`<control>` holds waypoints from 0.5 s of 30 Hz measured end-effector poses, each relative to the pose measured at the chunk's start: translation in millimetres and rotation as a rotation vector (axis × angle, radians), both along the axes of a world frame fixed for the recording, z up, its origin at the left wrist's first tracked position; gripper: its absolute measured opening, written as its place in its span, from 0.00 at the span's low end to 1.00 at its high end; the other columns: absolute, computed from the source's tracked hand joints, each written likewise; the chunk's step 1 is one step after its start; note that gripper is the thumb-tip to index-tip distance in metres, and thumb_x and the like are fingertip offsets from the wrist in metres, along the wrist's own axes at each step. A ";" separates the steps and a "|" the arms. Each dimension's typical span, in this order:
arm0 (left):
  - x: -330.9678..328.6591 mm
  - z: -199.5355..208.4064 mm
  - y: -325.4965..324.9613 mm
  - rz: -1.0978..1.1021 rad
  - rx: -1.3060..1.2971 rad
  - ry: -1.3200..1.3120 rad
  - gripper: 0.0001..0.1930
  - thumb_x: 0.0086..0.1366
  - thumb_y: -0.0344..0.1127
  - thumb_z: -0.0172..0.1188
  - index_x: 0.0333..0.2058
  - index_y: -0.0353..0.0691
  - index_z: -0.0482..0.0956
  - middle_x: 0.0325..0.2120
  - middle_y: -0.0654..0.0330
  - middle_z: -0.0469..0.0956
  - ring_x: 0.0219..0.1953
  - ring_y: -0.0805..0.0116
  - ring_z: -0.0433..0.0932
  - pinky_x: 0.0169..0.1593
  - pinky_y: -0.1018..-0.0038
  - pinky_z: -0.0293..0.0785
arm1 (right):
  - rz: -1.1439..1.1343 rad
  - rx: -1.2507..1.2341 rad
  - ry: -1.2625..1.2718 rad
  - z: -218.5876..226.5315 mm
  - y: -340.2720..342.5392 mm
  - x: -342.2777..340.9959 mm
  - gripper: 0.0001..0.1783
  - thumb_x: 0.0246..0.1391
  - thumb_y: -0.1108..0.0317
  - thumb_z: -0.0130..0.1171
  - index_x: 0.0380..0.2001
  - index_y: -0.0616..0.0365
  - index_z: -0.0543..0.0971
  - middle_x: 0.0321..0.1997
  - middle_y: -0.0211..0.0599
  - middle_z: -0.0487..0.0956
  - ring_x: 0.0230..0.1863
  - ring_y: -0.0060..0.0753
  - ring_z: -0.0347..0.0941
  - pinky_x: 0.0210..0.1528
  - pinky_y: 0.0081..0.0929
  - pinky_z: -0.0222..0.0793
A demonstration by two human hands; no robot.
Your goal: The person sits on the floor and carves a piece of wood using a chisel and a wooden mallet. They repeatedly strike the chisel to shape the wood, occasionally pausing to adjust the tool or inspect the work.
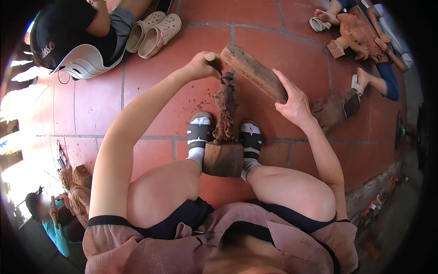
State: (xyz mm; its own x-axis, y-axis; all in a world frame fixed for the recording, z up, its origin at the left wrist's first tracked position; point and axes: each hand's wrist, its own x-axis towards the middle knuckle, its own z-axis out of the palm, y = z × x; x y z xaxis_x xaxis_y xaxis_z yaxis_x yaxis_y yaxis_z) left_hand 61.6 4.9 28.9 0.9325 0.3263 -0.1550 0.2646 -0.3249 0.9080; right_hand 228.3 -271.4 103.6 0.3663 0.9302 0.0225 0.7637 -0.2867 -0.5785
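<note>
A dark carved wooden figure [225,114] lies between my feet, its squarish block base [223,160] nearest me. My left hand [201,67] is closed around a chisel [211,57] beyond the figure's far end; the round pale end of its handle shows, and its blade is mostly hidden. In my right hand [295,101] is a thick, worn wooden block [253,73], gripped at its near right end with the thumb below and the fingers along its upper side. The block's far end comes close to the chisel handle.
My sandalled feet [199,132] flank the carving on red floor tiles [155,100] strewn with wood chips. At upper left sits a person in a black shirt beside pale clogs [155,36]. Other people with wood carvings [358,34] are at upper right and lower left. A phone [351,106] lies at right.
</note>
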 end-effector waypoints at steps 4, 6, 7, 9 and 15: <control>-45.2 3.3 11.4 0.310 -0.369 0.058 0.14 0.49 0.26 0.70 0.33 0.36 0.75 0.24 0.62 0.76 0.28 0.73 0.78 0.35 0.75 0.77 | -0.208 -0.158 0.309 -37.4 -18.6 3.0 0.44 0.33 0.71 0.63 0.60 0.54 0.64 0.51 0.49 0.76 0.53 0.43 0.73 0.55 0.32 0.67; -60.5 3.4 5.7 0.329 -0.295 0.175 0.14 0.53 0.32 0.69 0.36 0.37 0.75 0.22 0.63 0.76 0.25 0.75 0.77 0.32 0.76 0.76 | -0.284 -0.186 0.372 -77.2 -33.7 2.6 0.45 0.30 0.68 0.64 0.59 0.58 0.65 0.49 0.52 0.76 0.53 0.48 0.73 0.55 0.35 0.67; -68.9 5.7 -2.9 0.295 -0.202 0.238 0.14 0.55 0.34 0.69 0.37 0.37 0.76 0.22 0.63 0.76 0.25 0.76 0.76 0.31 0.77 0.76 | -0.311 -0.213 0.423 -91.8 -39.4 0.3 0.45 0.29 0.68 0.64 0.58 0.58 0.65 0.49 0.52 0.76 0.53 0.47 0.73 0.55 0.34 0.67; -81.1 5.5 -24.9 0.190 -0.082 0.355 0.16 0.56 0.39 0.69 0.39 0.39 0.77 0.22 0.62 0.77 0.24 0.75 0.76 0.31 0.75 0.76 | -0.364 -0.263 0.522 -111.4 -50.2 -5.7 0.44 0.28 0.67 0.65 0.57 0.60 0.66 0.48 0.51 0.77 0.52 0.45 0.73 0.54 0.34 0.66; -103.6 1.9 -99.8 -0.384 0.039 0.310 0.24 0.49 0.46 0.72 0.41 0.42 0.77 0.32 0.53 0.80 0.38 0.55 0.79 0.44 0.64 0.73 | -0.429 -0.234 0.474 -137.1 -68.7 -28.8 0.45 0.29 0.68 0.67 0.58 0.58 0.65 0.45 0.45 0.76 0.48 0.39 0.73 0.51 0.33 0.68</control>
State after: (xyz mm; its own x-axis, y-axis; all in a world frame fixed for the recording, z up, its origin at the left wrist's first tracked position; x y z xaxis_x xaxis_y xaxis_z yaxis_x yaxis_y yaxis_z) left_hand -41.9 -94.9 30.8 0.8985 -0.0210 -0.4385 0.3746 -0.4842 0.7907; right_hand 199.5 -340.1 -33.5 0.6243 0.6614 -0.4157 0.2340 -0.6661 -0.7083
